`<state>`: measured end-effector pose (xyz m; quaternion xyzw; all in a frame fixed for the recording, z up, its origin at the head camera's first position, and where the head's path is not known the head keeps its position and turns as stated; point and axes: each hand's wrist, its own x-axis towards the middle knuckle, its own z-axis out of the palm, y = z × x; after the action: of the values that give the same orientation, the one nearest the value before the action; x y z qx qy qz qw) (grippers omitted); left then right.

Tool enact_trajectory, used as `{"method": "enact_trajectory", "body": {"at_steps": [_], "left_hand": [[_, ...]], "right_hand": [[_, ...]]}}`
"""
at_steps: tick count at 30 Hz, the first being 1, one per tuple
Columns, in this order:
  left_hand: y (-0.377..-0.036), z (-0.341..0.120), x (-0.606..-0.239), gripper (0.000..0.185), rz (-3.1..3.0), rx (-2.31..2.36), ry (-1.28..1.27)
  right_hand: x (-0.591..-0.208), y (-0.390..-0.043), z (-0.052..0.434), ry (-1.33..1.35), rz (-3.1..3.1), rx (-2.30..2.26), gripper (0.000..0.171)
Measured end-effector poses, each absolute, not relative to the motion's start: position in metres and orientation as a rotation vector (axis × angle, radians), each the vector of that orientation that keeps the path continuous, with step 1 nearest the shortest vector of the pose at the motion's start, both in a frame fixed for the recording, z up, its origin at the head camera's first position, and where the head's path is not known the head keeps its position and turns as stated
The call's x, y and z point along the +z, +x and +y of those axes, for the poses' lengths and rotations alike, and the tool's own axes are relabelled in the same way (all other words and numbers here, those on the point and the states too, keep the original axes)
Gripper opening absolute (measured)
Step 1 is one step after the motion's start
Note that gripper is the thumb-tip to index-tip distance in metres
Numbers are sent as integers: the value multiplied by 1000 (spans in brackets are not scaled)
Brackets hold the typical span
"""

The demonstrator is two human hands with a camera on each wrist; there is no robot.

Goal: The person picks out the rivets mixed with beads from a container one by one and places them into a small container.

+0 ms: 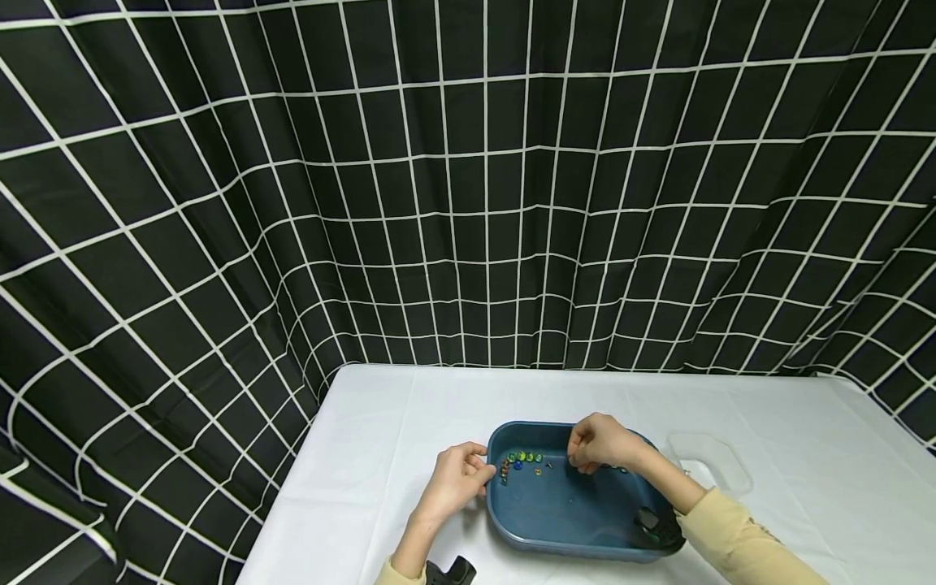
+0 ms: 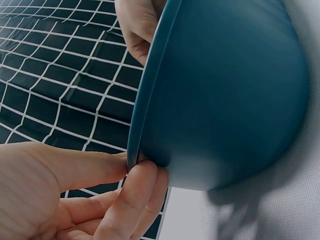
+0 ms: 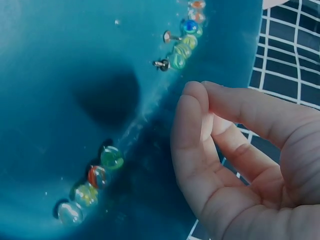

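Note:
A blue plastic basin rests on the white table. My left hand pinches its left rim between thumb and fingers. Inside the basin, over its far side, is my right hand, fingers curled and thumb meeting the fingertips; nothing shows between them. Glass marbles lie along the basin's edge: a blue marble among several others, and a separate row with a green marble, a red marble and a clear marble. Beside them lie a small copper-coloured metal stud and a dark metal stud.
A clear plastic container stands on the table to the right of the basin. Black curtains with a white grid hang behind and at both sides. Black wrist devices show near both forearms.

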<state>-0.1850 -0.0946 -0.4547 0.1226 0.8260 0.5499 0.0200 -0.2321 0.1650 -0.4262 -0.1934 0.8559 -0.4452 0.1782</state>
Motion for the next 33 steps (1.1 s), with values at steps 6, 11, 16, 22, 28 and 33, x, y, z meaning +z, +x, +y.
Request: {"method": "enact_trajectory", "body": {"at_steps": [6, 11, 16, 22, 28, 33], "left_hand": [[-186, -95, -455, 30, 2560, 1707, 383], [-186, -95, -456, 31, 2559, 1707, 385], [-186, -95, -456, 31, 2562, 1709, 388], [-186, -95, -455, 31, 2562, 1710, 389], [-186, -95, -455, 31, 2565, 1710, 387], [-185, -95, -455, 31, 2561, 1713, 389]], "right_hand": [[-422, -232, 172, -522, 2444, -1254, 5], [-417, -232, 180, -520, 2451, -1249, 4], [-412, -232, 188, -534, 2451, -1246, 4], [-407, -231, 197, -518, 2461, -1242, 3], [-402, -228, 204, -494, 2490, -1231, 4], [-400, -227, 213, -483, 2489, -1236, 4]]}}
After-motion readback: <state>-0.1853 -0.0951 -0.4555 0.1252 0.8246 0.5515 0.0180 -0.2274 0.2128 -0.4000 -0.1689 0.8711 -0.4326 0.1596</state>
